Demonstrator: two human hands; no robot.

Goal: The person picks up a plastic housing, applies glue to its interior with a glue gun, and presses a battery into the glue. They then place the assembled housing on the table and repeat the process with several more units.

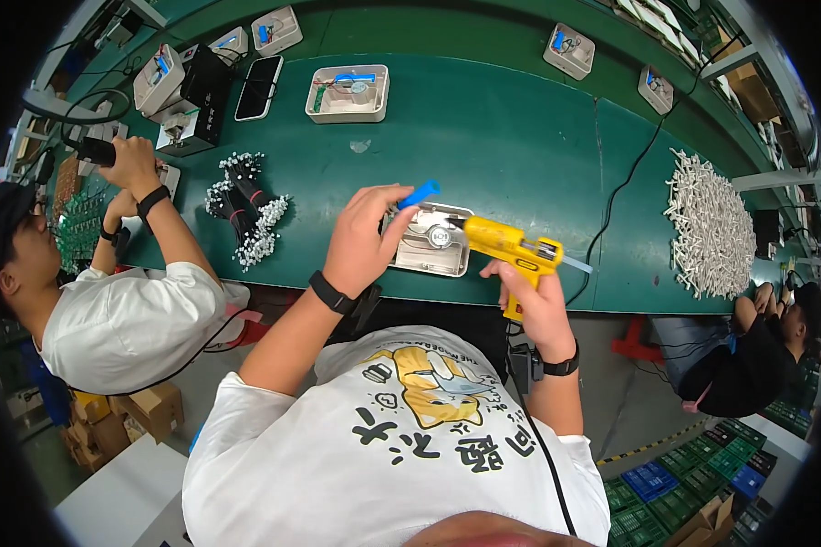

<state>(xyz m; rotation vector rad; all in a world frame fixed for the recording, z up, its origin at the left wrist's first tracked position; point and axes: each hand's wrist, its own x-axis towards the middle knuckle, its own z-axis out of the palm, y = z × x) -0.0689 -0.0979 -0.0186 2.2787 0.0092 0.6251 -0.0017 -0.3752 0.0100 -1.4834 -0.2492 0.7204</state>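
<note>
The left hand (365, 235) pinches a blue cylindrical cell (420, 194) between thumb and forefinger; its other fingers are partly bent. The cell tilts up and to the right from these fingertips, above the far left corner of a white plastic housing (429, 268). The housing lies on the green workbench (502, 118), just right of the left fingers and left of the right hand (534, 305). A round metallic disc (439, 237) sits inside it, between the two hands.

The right hand's fingers grasp the handle of a yellow hot-glue gun (506, 242); whether they press the trigger I cannot tell. The gun's nozzle points left from those fingers, over the housing and near the disc; contact cannot be made out. A translucent glue stick (576, 264) protrudes from the gun's rear, to the right of the right fingers.

Well beyond the left fingers lie a second white housing (345, 117), with a blue cell and wires inside, and a smartphone (259, 88). Left of the left fingers are bundled black cables (246, 205) with white ends. Far to the right of the right fingers is a heap of small white parts (711, 228). A co-worker (128, 319) in a white shirt is on the left-hand side.
</note>
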